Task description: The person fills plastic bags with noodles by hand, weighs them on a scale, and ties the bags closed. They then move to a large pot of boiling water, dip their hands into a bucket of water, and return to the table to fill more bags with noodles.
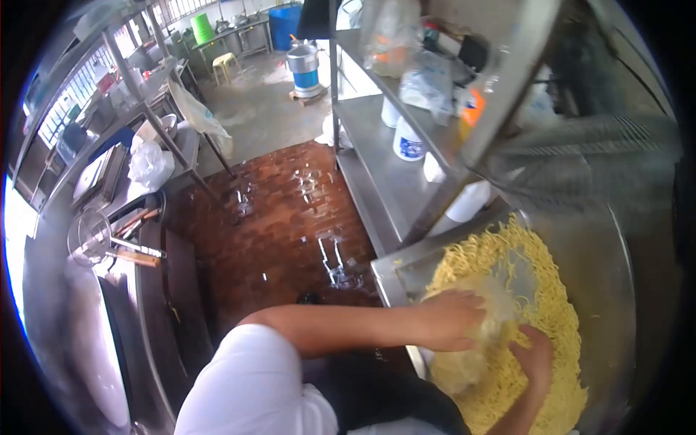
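Note:
A wide spread of yellow noodles [554,319] lies on a metal tray [395,272] at the lower right. Over the noodles is a translucent plastic bag [453,370], partly hidden beneath my left hand [451,319]. That hand lies across the bag with its fingers stretched toward the right. My right hand [535,354] is just beside it among the noodles, at the bag's right side, its thumb and fingers curved and apart. Noodles show through the bag's thin film.
Left of the tray stands a metal shelf [377,174] with a white tub [408,141] and plastic bags [428,83]. The brick-red floor [268,232] looks wet. A wire strainer [90,238] rests on the left counter. Farther back is a steel pot [303,59].

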Tool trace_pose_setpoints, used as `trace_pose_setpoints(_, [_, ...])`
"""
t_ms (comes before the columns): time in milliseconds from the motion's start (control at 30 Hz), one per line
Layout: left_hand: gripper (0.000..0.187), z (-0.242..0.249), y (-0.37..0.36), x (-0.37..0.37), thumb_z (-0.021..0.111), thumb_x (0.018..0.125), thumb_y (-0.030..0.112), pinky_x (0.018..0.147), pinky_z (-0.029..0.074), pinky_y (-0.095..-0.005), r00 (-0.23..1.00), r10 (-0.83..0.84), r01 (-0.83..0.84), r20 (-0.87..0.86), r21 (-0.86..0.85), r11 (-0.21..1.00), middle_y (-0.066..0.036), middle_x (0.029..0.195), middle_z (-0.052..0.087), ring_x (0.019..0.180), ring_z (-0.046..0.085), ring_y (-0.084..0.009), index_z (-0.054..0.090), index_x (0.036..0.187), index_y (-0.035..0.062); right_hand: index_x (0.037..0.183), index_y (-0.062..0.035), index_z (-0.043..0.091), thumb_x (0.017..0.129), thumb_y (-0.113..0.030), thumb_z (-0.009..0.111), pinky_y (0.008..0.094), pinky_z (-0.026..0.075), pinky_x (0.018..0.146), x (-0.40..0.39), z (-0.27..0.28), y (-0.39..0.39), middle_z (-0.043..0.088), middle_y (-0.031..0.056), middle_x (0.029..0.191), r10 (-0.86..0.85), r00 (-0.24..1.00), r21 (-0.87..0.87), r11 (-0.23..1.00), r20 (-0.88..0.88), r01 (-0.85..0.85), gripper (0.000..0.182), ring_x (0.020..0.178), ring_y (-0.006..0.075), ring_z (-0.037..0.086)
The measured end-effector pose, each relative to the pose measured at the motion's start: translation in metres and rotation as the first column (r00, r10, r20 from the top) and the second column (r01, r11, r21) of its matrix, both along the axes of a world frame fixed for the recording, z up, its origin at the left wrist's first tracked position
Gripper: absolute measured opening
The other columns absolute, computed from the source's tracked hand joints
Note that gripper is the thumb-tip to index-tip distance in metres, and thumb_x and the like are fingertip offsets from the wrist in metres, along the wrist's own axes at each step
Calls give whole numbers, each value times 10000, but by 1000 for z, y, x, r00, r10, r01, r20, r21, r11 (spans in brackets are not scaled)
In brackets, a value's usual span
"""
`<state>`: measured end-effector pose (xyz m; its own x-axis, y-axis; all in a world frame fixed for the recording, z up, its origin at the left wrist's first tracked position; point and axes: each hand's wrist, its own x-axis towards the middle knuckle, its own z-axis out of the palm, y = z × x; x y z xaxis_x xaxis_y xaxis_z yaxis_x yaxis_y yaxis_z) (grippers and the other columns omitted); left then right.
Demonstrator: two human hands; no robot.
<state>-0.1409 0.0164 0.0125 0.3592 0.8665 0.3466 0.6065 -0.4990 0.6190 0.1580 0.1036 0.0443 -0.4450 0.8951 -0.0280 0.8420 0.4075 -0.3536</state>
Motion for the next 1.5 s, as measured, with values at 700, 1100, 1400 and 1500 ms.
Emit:
trace_pose_setpoints(700, [507,-17,6,-547,635,924,380,933,507,-423,893,447,-425,-60,-443,790,-196,1198,662,1094,643,-353,596,1295,36,1180,-7,668,853,-139,768,301,526,877,-539,-26,57,712,108,1070,77,899,-647,668,-432,-368,366,992,167,675])
trace_pose_setpoints(1100, [496,-52,83,-767,670,905,364,876,520,-400,896,441,-353,38,-540,764,-180,1156,664,1035,654,-328,604,1301,73,1194,-47,669,868,-249,746,329,537,832,-785,-17,165,712,120,1095,357,874,-525,700,-330,-484,391,994,211,685])
trace_pose_setpoints(1400, [499,-27,201,-931,655,900,392,911,500,-442,997,-11,-34,-70,-608,793,-220,1155,659,1075,633,-384,615,1271,62,1247,-43,642,887,-253,735,300,518,878,-902,-4,157,708,113,1110,35,920,-626,723,-389,-292,428,988,172,668])
trace_pose_setpoints(1500, [503,-24,239,-947,643,900,392,907,502,-457,964,-163,43,-210,-481,876,-228,1144,663,1055,635,-401,613,1270,52,1233,-38,647,892,-240,741,293,520,872,-903,-2,157,709,103,1105,-181,952,-610,792,-249,-9,408,989,154,661])
